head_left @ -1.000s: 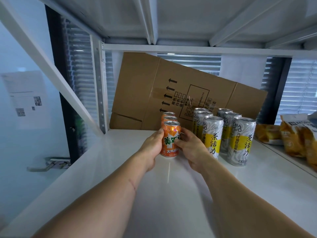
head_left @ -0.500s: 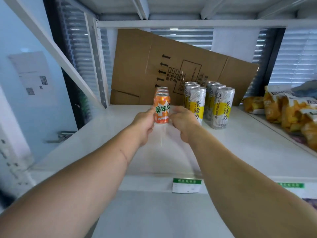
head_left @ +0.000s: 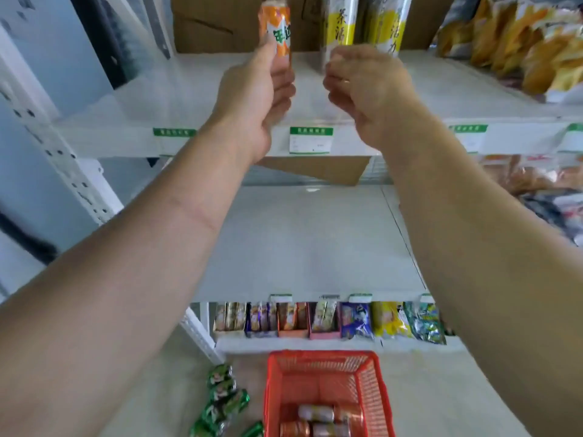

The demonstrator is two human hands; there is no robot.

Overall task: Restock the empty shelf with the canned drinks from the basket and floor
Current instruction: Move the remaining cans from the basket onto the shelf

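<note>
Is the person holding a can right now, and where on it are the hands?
Hard to tell. The left hand overlaps the orange can's lower part, perhaps only touching. The right hand is curled and holds nothing.

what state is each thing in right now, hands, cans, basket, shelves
left hand: loosely curled beside the orange can, grip unclear
right hand: curled, empty
orange can: upright on shelf
yellow-and-white cans: upright
red basket: on floor, holds lying cans
green cans: lying on floor
middle shelf: bare
</note>
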